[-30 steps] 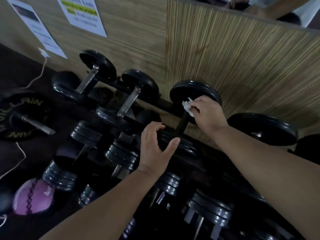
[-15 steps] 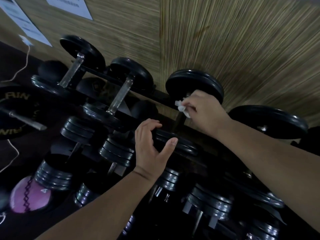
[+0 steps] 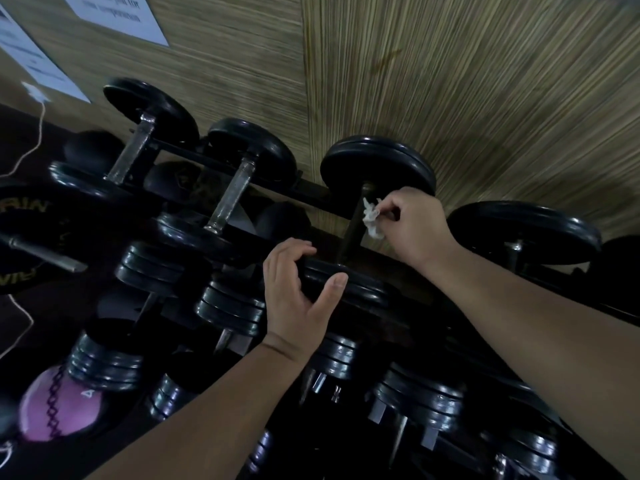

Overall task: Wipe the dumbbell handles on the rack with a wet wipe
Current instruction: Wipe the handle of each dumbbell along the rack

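Pinching a crumpled white wet wipe (image 3: 372, 220) between thumb and curled fingers, the right hand (image 3: 419, 226) is holding it at the right side of a dark dumbbell handle (image 3: 351, 230), just right of the frame's centre. The wipe is sitting high on that handle, close under the far plate (image 3: 377, 164); whether it is pressing on the metal I cannot tell. The left hand (image 3: 298, 299), lower and nearer the centre, is gripping the near plate (image 3: 360, 289) of the same dumbbell, its fingers curling over the upper edge and its thumb stretching along the rim. This dumbbell is resting on the top tier of the black rack (image 3: 308, 188), which is running diagonally against a straw-textured wall (image 3: 485, 81). Two more dumbbells with bare steel handles (image 3: 232, 199) are lying further to the upper left, and darker stacked ones are filling the lower tiers. A pink ball (image 3: 59, 410) is sitting at the lower left, and printed sheets (image 3: 121, 15) are hanging at the upper left.
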### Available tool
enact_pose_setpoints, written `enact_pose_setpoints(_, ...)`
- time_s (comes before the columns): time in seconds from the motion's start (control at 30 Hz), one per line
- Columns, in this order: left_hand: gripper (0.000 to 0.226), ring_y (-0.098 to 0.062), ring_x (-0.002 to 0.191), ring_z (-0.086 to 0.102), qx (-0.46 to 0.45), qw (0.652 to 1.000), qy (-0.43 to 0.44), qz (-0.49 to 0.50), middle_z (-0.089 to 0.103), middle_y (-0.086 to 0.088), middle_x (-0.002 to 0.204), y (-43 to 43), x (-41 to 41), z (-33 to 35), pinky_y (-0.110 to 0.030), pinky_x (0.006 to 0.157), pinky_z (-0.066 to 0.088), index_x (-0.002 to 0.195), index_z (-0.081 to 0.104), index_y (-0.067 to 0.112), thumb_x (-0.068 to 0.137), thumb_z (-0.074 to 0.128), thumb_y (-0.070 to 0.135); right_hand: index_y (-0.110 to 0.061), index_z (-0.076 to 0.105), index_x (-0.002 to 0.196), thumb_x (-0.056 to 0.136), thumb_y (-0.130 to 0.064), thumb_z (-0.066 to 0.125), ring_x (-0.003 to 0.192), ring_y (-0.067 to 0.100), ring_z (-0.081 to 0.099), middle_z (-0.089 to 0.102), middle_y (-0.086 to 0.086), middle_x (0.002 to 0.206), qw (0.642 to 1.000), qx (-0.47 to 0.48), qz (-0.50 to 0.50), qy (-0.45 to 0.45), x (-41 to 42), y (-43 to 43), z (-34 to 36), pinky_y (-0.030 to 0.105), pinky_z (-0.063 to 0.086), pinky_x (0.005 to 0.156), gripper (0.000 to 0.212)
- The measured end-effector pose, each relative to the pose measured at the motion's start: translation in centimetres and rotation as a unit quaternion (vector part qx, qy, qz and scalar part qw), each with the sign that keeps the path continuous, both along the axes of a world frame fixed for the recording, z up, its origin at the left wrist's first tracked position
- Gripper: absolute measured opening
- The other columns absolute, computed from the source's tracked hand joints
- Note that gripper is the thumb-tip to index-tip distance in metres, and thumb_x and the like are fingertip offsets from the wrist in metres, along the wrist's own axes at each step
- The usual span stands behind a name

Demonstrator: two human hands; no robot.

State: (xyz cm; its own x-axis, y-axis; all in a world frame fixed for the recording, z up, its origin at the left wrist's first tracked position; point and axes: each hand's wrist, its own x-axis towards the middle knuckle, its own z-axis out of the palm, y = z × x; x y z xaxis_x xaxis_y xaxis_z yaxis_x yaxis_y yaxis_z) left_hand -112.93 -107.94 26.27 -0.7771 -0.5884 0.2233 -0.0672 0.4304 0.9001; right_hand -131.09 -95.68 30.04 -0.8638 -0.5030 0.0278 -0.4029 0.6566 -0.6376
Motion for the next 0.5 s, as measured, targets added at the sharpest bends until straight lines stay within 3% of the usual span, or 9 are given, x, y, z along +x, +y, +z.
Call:
enact_pose_setpoints(0.13, 0.057, -0.022, 0.125, 0.050, -0.005, 1.000, 0.005, 0.001, 0.056, 0.009, 0.127, 0.0, -0.1, -0.1, -0.043, 0.104, 0.046, 0.120, 0.053, 0.028, 0.088, 0.054, 0.075, -0.013, 0.075, 0.097, 0.087, -0.017, 0.072, 0.093, 0.012, 0.058, 0.061, 0.000, 0.107, 0.999, 0.029, 0.015, -0.011, 1.0, -0.2, -0.2, 0.009, 0.038, 0.070, 0.010)
enact_pose_setpoints(0.23, 0.056, -0.022, 0.125, 0.050, -0.006, 1.000, 0.004, 0.001, 0.056, 0.009, 0.127, 0.0, 0.0, -0.2, -0.045, 0.103, 0.046, 0.121, 0.053, 0.029, 0.088, 0.054, 0.074, -0.013, 0.072, 0.109, 0.082, -0.015, 0.078, 0.100, 0.005, 0.051, 0.054, -0.002, 0.119, 0.997, 0.031, 0.062, -0.022, 1.8, 0.5, -0.2, -0.002, 0.034, 0.077, 0.028)
enact_pose_setpoints(0.3, 0.056, -0.022, 0.125, 0.050, -0.008, 1.000, 0.005, 0.003, 0.056, 0.008, 0.127, 0.0, -0.1, -0.2, -0.047, 0.102, 0.047, 0.121, 0.053, 0.029, 0.088, 0.054, 0.075, -0.012, 0.073, 0.109, 0.086, -0.012, 0.074, 0.101, 0.005, 0.051, 0.055, 0.000, 0.120, 0.997, 0.024, 0.068, 0.007, 1.6, 0.7, -0.1, -0.005, 0.032, 0.079, 0.022)
enact_pose_setpoints(0.4, 0.058, -0.023, 0.124, 0.051, -0.012, 1.000, 0.011, 0.006, 0.057, 0.006, 0.126, 0.0, -0.1, -0.3, -0.050, 0.102, 0.046, 0.120, 0.054, 0.026, 0.089, 0.053, 0.075, -0.016, 0.074, 0.106, 0.093, -0.017, 0.066, 0.098, 0.009, 0.057, 0.061, 0.000, 0.113, 0.997, 0.040, 0.049, 0.048, 0.5, 0.0, 0.7, 0.004, 0.033, 0.075, 0.016)
enact_pose_setpoints(0.5, 0.059, -0.024, 0.122, 0.052, -0.015, 1.000, 0.014, 0.006, 0.058, 0.004, 0.126, 0.0, -0.2, -0.3, -0.051, 0.101, 0.047, 0.120, 0.055, 0.023, 0.089, 0.053, 0.074, -0.022, 0.065, 0.122, 0.093, -0.021, 0.064, 0.102, 0.011, 0.056, 0.060, 0.000, 0.116, 0.996, 0.037, 0.062, 0.050, -0.2, -1.0, 1.5, 0.017, 0.041, 0.082, 0.028)
